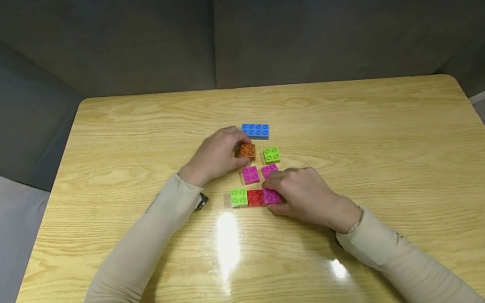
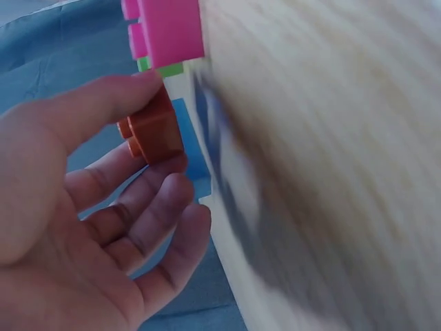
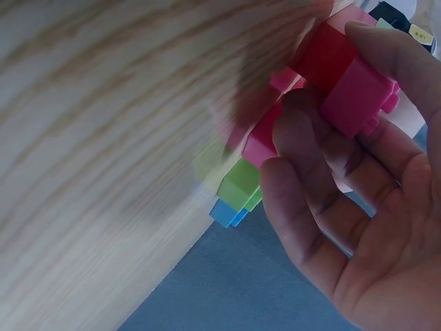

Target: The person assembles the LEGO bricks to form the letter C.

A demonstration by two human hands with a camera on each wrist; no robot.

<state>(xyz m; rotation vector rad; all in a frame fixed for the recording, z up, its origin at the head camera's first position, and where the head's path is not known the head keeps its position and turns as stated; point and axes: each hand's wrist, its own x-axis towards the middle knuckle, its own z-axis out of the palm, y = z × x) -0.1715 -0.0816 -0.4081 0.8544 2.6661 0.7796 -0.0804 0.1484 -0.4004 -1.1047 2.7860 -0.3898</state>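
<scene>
My left hand (image 1: 218, 156) pinches an orange brick (image 1: 248, 151) between thumb and fingers; the left wrist view shows the same orange brick (image 2: 158, 131) from the side. With thumb and fingertips my right hand (image 1: 306, 195) holds a magenta brick (image 1: 272, 196) at the right end of a short row. Beside that brick are a red brick (image 1: 255, 198) and, at the row's left end, a light green brick (image 1: 239, 197). In the right wrist view the magenta brick (image 3: 360, 98) lies against the red one (image 3: 326, 56). Whether they are joined I cannot tell.
Two pink bricks, a left one (image 1: 251, 175) and a partly covered right one (image 1: 269, 170), lie just beyond the row. Farther back are a green brick (image 1: 271, 155) and a longer blue brick (image 1: 255, 130). The wooden table (image 1: 375, 135) meets grey partitions (image 1: 322, 29) behind.
</scene>
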